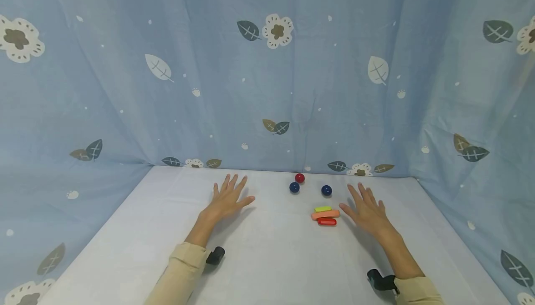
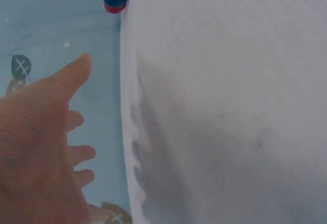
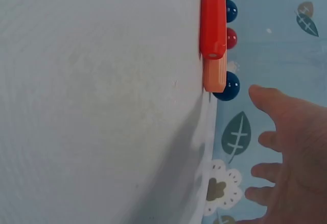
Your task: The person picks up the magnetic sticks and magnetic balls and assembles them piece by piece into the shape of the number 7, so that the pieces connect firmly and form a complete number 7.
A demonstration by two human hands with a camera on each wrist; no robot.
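My left hand (image 1: 226, 201) is spread over the left half of the white table, empty, its shadow falling beside it. In the left wrist view the thumb and fingertips of the left hand (image 2: 41, 147) show straight. On the other side my right hand (image 1: 367, 212) is also spread and holds nothing. Nearest to it lie three short sticks: a yellow-green stick (image 1: 323, 209), an orange stick (image 1: 325, 214) and a red stick (image 1: 327, 222). Behind them are a dark blue ball (image 1: 326, 190), a second dark blue ball (image 1: 294, 187) and a red ball (image 1: 299, 178).
A white cloth covers the table (image 1: 267, 258). Blue curtains (image 1: 334, 87) printed with leaves and flowers stand along its back and sides. A black wrist camera (image 1: 215, 255) shows at the left cuff, another black wrist camera (image 1: 380, 280) at the right.
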